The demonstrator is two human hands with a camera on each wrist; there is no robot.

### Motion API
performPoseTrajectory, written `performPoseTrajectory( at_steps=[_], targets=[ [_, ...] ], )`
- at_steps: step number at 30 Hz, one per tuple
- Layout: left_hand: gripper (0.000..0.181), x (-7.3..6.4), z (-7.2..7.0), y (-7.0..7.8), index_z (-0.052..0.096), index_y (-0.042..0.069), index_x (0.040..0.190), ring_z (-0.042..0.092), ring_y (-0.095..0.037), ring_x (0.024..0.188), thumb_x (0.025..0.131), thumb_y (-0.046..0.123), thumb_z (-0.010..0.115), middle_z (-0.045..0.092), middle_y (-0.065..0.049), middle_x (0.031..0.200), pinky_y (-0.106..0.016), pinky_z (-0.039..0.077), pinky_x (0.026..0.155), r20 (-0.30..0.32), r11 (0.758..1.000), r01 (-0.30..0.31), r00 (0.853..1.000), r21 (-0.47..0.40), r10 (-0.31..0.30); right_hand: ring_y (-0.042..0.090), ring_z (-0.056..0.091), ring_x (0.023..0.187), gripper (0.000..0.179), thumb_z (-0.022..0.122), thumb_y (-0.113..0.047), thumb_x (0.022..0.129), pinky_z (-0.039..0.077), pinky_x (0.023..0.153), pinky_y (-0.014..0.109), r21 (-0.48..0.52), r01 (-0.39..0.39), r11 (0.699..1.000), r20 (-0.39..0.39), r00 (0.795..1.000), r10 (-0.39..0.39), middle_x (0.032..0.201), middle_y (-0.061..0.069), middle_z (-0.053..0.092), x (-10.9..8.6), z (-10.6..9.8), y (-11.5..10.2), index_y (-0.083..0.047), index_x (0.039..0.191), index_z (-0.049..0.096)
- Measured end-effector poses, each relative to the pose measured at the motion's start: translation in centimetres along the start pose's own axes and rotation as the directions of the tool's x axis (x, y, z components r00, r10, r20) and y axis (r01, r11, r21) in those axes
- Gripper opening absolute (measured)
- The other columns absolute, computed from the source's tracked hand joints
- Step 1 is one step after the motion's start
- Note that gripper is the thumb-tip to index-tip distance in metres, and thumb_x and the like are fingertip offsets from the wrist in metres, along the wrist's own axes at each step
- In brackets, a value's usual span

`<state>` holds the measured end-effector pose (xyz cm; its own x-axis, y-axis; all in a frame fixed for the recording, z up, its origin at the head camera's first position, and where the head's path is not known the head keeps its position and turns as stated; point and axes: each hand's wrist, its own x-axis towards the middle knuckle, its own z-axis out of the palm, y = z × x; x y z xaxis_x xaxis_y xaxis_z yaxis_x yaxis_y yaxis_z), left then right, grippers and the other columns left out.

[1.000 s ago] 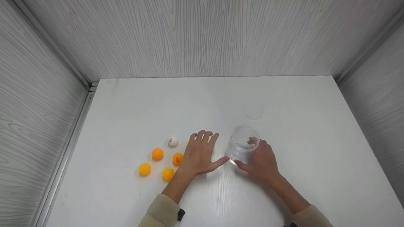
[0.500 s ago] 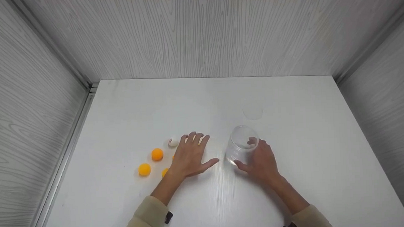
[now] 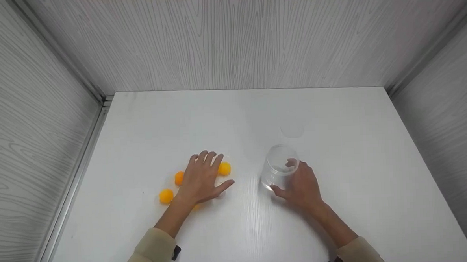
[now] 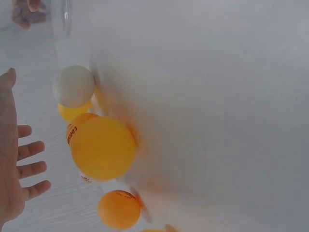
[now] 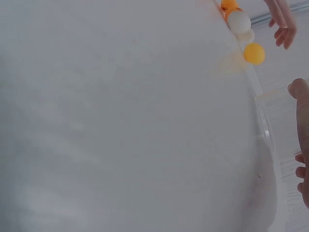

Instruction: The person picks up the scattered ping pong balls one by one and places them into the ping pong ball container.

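Your left hand (image 3: pixel 199 180) is spread over the balls, palm down, its fingers long and loosely parted and its thumb pointing out toward the jar (image 3: pixel 277 177). You are not gripping anything with it; whether the palm or fingers touch a ball, I cannot tell. Your right hand (image 3: pixel 305 187) grips the jar from its right side, thumb across the near wall and fingers round the back, seen through the clear plastic. The jar stands upright on the tabletop (image 3: pixel 336 142), mouth up, well apart from your left hand.

A yellow ball (image 3: pixel 225 169) sits just beside your left forefinger, on the side facing the jar. An orange ball (image 3: pixel 178 178) shows partly at the opposite edge of that hand, and a second yellow ball (image 3: pixel 166 196) lies beside the wrist. Under your thumb you have a white ball (image 4: pixel 75 86), clearer in the left wrist view, where a printed orange ball (image 4: pixel 72 131) is half hidden behind a bigger-looking one.

Beyond the jar, a clear disc (image 3: pixel 292 129) lies flat. Your beige sleeves (image 3: pixel 148 251) reach in from the near edge, and grey wood-grain walls (image 3: pixel 229 40) stand round the tabletop.
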<state>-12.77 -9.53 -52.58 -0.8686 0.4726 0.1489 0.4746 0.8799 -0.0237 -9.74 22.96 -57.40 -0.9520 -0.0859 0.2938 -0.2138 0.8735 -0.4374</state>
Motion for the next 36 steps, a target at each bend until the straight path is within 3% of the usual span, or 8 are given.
performPoseTrajectory(
  at_steps=[5, 11, 20, 26, 36],
  targets=[
    [0.081, -0.7, -0.1, -1.6, 0.057, 0.012, 0.147, 0.058, -0.034, 0.13, 0.096, 0.074, 0.051, 0.065, -0.013, 0.137, -0.052, 0.05, 0.11, -0.015, 0.998, -0.019, 1.0, 0.062, 0.02, 0.037, 0.063, 0.105, 0.09, 0.088, -0.051, 0.07, 0.056, 0.09, 0.05, -0.036, 0.055, 0.998, -0.022, 0.998, -0.056, 0.122, 0.016, 0.066, 0.2, 0.1, 0.2, 0.001, 0.135, 0.055],
    [0.082, -1.5, -0.6, -3.1, 0.057, 0.01, 0.147, 0.058, -0.035, 0.13, 0.095, 0.074, 0.052, 0.065, -0.014, 0.137, -0.053, 0.049, 0.11, 0.013, 0.998, -0.022, 1.0, 0.064, 0.021, 0.036, 0.062, 0.104, 0.088, 0.088, -0.051, 0.07, 0.056, 0.09, 0.049, -0.067, 0.108, 0.992, -0.053, 0.992, -0.111, 0.124, 0.015, 0.066, 0.1, 0.0, 0.2, 0.003, 0.132, 0.056],
    [0.081, -2.7, -2.2, -5.5, 0.058, 0.009, 0.145, 0.058, -0.037, 0.126, 0.095, 0.073, 0.054, 0.064, -0.016, 0.134, -0.053, 0.05, 0.106, 0.057, 0.995, -0.029, 0.998, 0.096, 0.024, 0.037, 0.063, 0.1, 0.09, 0.089, -0.051, 0.07, 0.057, 0.087, 0.049, -0.055, 0.083, 0.995, -0.043, 0.995, -0.086, 0.117, 0.016, 0.068, -0.1, 0.0, 0.2, 0.0, 0.135, 0.053],
    [0.08, -2.5, -2.6, -6.1, 0.055, 0.008, 0.148, 0.057, -0.037, 0.126, 0.098, 0.07, 0.053, 0.063, -0.017, 0.137, -0.054, 0.051, 0.107, 0.101, 0.994, -0.025, 0.995, 0.104, 0.015, 0.037, 0.064, 0.101, 0.089, 0.089, -0.051, 0.07, 0.057, 0.087, 0.049, -0.05, 0.068, 0.996, -0.037, 0.997, -0.07, 0.116, 0.015, 0.07, 0.1, 0.0, 0.1, -0.001, 0.134, 0.053],
    [0.069, -1.2, -1.6, -6.1, 0.052, 0.01, 0.152, 0.058, -0.035, 0.129, 0.103, 0.057, 0.057, 0.063, -0.015, 0.14, -0.052, 0.052, 0.109, 0.119, 0.998, 0.009, 0.993, 0.059, -0.016, 0.037, 0.064, 0.102, 0.089, 0.09, -0.05, 0.068, 0.056, 0.085, 0.049, -0.034, 0.088, 0.996, -0.054, 0.995, -0.09, 0.117, 0.014, 0.069, 0.1, 0.0, 0.3, 0.0, 0.132, 0.055]
  ],
)
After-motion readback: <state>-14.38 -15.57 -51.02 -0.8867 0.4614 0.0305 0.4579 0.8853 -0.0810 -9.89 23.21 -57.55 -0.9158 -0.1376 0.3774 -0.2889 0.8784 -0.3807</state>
